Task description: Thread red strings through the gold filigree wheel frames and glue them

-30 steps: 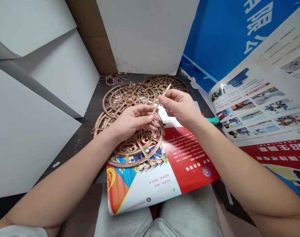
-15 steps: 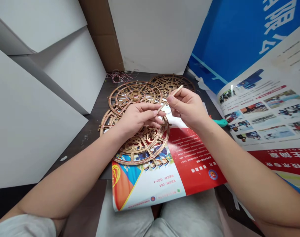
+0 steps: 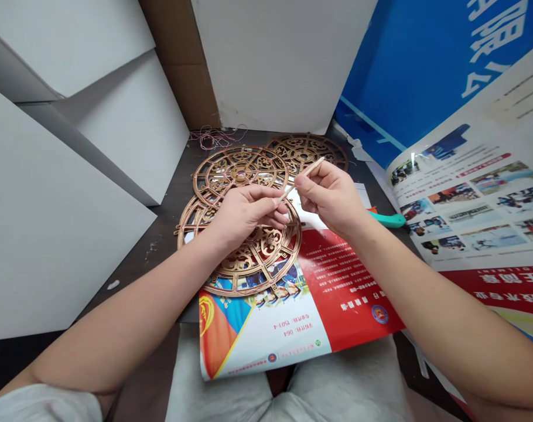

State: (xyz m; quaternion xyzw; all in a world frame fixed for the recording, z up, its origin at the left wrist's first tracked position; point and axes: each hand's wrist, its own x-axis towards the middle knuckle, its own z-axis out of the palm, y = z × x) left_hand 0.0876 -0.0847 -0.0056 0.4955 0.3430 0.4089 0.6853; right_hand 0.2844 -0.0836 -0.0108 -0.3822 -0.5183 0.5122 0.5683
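My right hand pinches a thin pale wooden stick whose upper end slants up to the right. At its lower end, the thumb and forefinger of my left hand close on the tip, with the other fingers loosely curled. Both hands are above a round openwork bronze-coloured disc with scroll patterns, partly covered by my left hand. Behind it lies a second similar disc, overlapping the first. A third disc rests farther back, partly behind my right hand.
Under the front disc lies a printed poster sheet, overhanging the table edge. A teal handle lies to the right. Tangled thin wire sits at the back left. White boards and a curved printed sheet enclose the dark table.
The stick's upper end and my right hand have shifted slightly down and left. My left hand keeps its pinch at the lower end, its fingers curled a little more.
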